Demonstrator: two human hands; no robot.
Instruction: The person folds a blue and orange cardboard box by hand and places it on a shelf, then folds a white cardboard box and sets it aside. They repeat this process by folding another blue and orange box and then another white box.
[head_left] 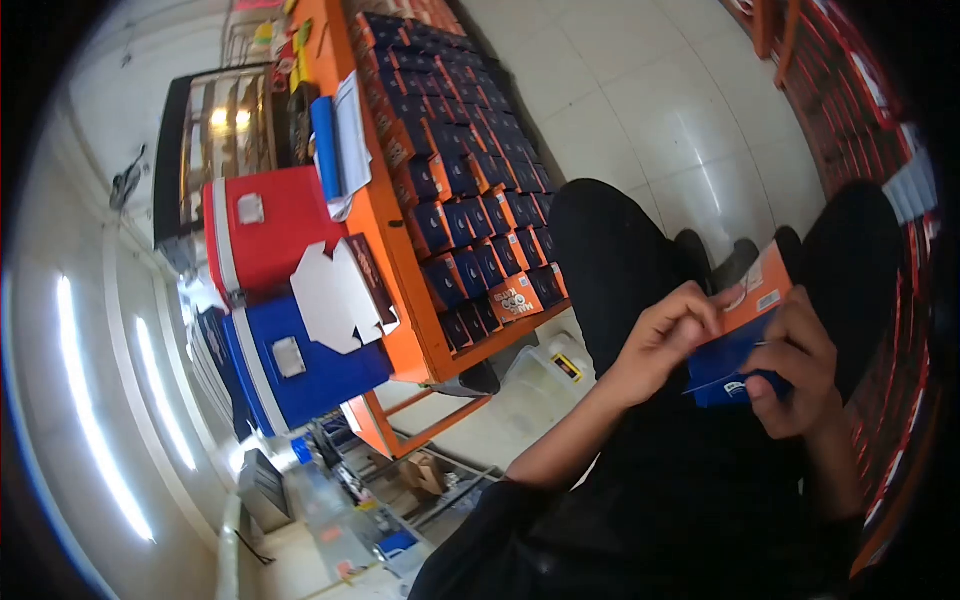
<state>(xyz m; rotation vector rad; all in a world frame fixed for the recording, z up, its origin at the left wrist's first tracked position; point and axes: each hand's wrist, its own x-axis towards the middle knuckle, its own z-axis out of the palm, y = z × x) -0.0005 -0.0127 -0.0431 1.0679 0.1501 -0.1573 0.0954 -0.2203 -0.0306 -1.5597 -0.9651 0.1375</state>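
Note:
Over my lap I hold an orange and navy cardboard box, its panels partly folded and a flap standing out. A white barcode label shows on its orange side. My left hand is closed at the box's left edge, fingers bent against the orange panel. Around the right side, my right hand has its fingers curled on the navy part, thumb near a small white print. Part of the box is hidden behind the fingers.
On an orange shelf unit stand rows of navy and orange boxes. Above sit a red cooler, a blue cooler, and an unfolded white carton. A clear plastic bin is beside my knee. Red slatted racks line the right.

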